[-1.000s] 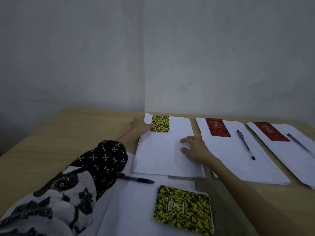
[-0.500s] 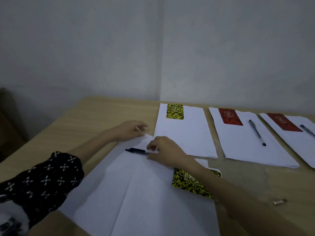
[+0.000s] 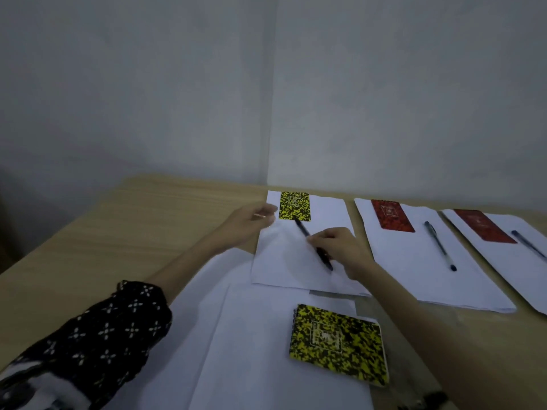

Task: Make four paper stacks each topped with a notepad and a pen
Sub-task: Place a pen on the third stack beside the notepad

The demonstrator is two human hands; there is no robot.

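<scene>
Lower left, the patterned sleeve (image 3: pixel 97 341) is cut by the frame edge. Left hand (image 3: pixel 251 224), blurred, hovers at the left edge of the centre stack (image 3: pixel 284 261), fingers loose, holding nothing. Yellow notepad (image 3: pixel 295 206) lies at that stack's top. Right hand (image 3: pixel 340 250) pinches the pen (image 3: pixel 310 242), long axis running upper left to lower right; which end is the tip is unclear. A second yellow notepad (image 3: pixel 339 343) lies on loose sheets (image 3: pixel 251 350), lower centre. Right: two stacks with red notepads and pens.

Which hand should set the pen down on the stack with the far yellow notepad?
Right. The right hand already grips the pen above that paper stack, just below the yellow notepad. The left hand hovers empty at the stack's left edge.
</scene>
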